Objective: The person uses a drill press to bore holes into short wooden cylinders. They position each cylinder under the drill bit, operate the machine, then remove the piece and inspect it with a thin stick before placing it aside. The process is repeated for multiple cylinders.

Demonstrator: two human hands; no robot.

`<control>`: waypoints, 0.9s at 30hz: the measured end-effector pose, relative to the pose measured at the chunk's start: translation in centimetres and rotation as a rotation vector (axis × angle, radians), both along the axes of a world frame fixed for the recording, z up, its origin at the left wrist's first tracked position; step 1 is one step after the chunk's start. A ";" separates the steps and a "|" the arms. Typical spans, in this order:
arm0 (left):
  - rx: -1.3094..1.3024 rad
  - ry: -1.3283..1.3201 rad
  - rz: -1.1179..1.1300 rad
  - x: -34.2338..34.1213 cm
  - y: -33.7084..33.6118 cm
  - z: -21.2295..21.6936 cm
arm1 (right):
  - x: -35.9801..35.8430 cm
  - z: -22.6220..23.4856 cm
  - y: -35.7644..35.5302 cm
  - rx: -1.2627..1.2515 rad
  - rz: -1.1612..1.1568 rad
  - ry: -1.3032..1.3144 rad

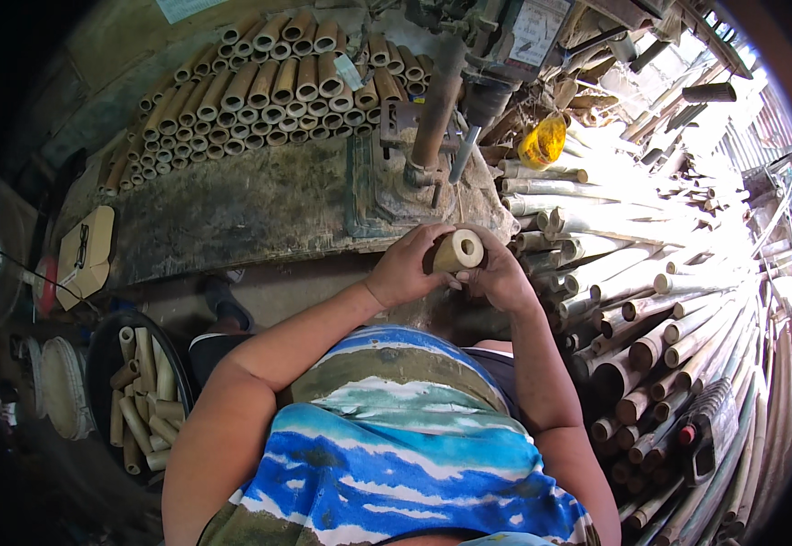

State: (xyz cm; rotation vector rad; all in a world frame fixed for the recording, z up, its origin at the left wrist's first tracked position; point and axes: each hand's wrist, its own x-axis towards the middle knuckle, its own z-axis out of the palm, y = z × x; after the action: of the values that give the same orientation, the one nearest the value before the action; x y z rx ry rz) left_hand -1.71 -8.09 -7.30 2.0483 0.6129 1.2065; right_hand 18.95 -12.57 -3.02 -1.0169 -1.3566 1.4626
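Between my two hands is a short bamboo tube [448, 256], its pale cut end with a dark round hole tilted up toward me. My left hand [405, 269] grips the tube from the left side. On the right, my right hand [502, 278] wraps its fingers round the same piece. Just beyond them stands a drill press, with its round metal column [434, 118] and a pale bit [465, 155] pointing down over the base [401, 202]. The tube is held apart from the bit, in front of the bench edge.
A worn wooden bench [232, 205] carries a stack of cut bamboo tubes [269, 86]. At lower left, a black tub [96, 364] holds more pieces. Long bamboo poles [614, 264] crowd the right side. A yellow container [542, 143] hangs beyond the drill. A cardboard piece [96, 255] lies at the bench's left.
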 end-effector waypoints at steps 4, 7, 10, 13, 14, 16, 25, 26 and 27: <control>-0.198 0.006 0.029 0.7 1.2 -0.2 | -0.4 -1.4 2.3 -0.003 -0.045 0.054; -0.255 0.021 0.132 1.6 2.7 -0.3 | -1.2 -1.5 4.3 0.029 -0.182 -0.235; -0.207 0.016 0.186 2.3 4.3 0.1 | -2.4 -0.7 5.6 0.119 -0.256 -0.282; -0.232 0.059 0.216 2.5 5.3 1.0 | -3.2 0.5 6.1 0.191 -0.350 -0.377; -0.268 0.070 0.219 2.5 5.6 1.4 | -3.3 0.9 6.3 0.202 -0.366 -0.402; -0.243 0.032 0.198 2.4 5.8 2.2 | -3.5 1.6 6.7 0.233 -0.412 -0.475; -0.077 -0.053 0.149 1.6 6.5 5.4 | -4.4 4.8 6.7 0.358 -0.506 -0.518; -0.092 -0.058 0.123 1.5 6.6 5.7 | -4.6 5.0 6.6 0.366 -0.515 -0.509; -0.138 -0.046 0.124 1.4 6.6 5.9 | -4.8 5.2 6.5 0.374 -0.524 -0.502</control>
State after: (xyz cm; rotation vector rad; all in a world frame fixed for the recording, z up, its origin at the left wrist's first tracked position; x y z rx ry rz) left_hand -0.34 -1.48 -1.36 1.8861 0.7885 1.2419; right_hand 14.18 -6.05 2.17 -1.4033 -1.4799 0.5574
